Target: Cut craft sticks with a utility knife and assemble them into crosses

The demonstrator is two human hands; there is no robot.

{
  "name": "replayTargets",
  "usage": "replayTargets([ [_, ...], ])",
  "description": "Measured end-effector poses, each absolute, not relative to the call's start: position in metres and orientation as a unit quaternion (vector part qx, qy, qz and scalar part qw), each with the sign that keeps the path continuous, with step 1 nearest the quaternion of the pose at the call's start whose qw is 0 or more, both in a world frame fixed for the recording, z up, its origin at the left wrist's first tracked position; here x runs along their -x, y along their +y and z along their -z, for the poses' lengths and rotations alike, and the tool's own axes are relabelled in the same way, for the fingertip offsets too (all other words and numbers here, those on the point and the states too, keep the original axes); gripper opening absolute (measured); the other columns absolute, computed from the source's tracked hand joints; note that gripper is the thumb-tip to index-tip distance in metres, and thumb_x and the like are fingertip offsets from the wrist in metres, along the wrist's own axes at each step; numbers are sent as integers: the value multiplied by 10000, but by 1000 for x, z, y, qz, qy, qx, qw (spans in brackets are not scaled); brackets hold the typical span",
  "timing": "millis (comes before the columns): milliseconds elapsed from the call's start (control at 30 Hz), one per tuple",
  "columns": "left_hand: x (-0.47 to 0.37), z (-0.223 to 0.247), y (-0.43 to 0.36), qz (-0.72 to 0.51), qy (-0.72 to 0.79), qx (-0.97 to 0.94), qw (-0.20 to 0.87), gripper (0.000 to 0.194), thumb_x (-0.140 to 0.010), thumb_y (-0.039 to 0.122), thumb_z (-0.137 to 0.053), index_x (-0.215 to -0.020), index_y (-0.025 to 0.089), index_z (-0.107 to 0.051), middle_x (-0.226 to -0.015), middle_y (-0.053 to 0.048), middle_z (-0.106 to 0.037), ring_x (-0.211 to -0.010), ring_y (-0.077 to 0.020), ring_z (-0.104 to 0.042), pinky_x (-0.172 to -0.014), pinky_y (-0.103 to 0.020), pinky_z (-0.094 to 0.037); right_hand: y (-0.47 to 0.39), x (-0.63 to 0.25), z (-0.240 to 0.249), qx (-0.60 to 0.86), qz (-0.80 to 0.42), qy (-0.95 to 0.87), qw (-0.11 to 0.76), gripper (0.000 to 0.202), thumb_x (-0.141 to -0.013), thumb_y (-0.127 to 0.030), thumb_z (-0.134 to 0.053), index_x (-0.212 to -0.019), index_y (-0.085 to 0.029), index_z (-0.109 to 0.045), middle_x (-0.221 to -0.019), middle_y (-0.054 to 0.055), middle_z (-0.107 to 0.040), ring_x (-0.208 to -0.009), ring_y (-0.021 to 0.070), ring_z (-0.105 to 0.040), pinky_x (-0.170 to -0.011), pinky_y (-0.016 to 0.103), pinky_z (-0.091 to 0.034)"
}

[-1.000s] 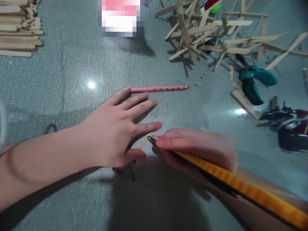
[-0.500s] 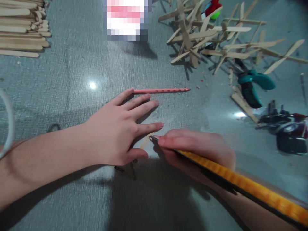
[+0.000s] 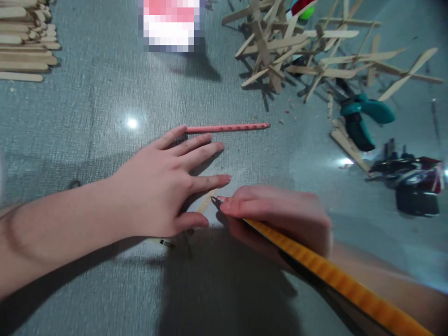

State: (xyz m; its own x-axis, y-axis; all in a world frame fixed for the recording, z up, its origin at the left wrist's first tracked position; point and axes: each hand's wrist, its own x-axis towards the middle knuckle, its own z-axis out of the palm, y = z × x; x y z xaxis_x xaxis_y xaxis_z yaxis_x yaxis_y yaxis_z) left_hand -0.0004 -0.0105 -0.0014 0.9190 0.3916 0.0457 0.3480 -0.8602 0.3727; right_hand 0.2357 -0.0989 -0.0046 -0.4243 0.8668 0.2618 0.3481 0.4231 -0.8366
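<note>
I take the pink pencil (image 3: 227, 128) as my mark on the bench (image 3: 87, 140). The pale wooden strip (image 3: 204, 204) lies on the near side of it, over a whitish patch, partly hidden by my left hand (image 3: 150, 191). That hand is open, palm down, fingers spread, its little fingertip touching the pencil's left end. My right hand (image 3: 280, 210), on the near side and to the right of the pencil, is closed around an orange pen-like tool (image 3: 315, 259), its dark tip at the strip.

I judge the strip light, thin and fairly stiff, dry rather than slippery, and liable to split or skid under a hard point; its flat face suits light fingertip pressure near both ends, or its long edges a gentle pinch. The tool looks rigid and easy to carry, best gripped low by the tip, though its long back end could swing.

Beyond the pencil, to the right, I see joined sticks (image 3: 266, 51); teal-handled pliers (image 3: 381, 111) lie right of it, and stacked sticks (image 3: 24, 60) far left.
</note>
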Motion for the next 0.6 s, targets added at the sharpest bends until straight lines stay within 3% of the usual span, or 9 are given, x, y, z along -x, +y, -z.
replayTargets([
  [433, -1, 1, -12, -66, 193, -964, 172, 662, -909, 605, -725, -1487, 294, -636, -1682, -130, -465, -1559, -400, -431, -1316, -635, -258, -99, -240, 5, 417, -346, -763, 353, 183, -947, -152, -743, -1085, -272, -740, -938, 15, -833, -800, 174, -804, -763, 291, -673],
  [600, -1, 0, -11, -62, 190, -965, 170, 662, -909, 602, -725, -1491, 300, -631, -1683, -132, -463, -1566, -393, -421, -1310, -632, -271, -98, -239, 8, 402, -342, -772, 356, 202, -939, -126, -737, -1089, -261, -741, -857, 6, -798, -743, 157, -783, -696, 253, -654],
])
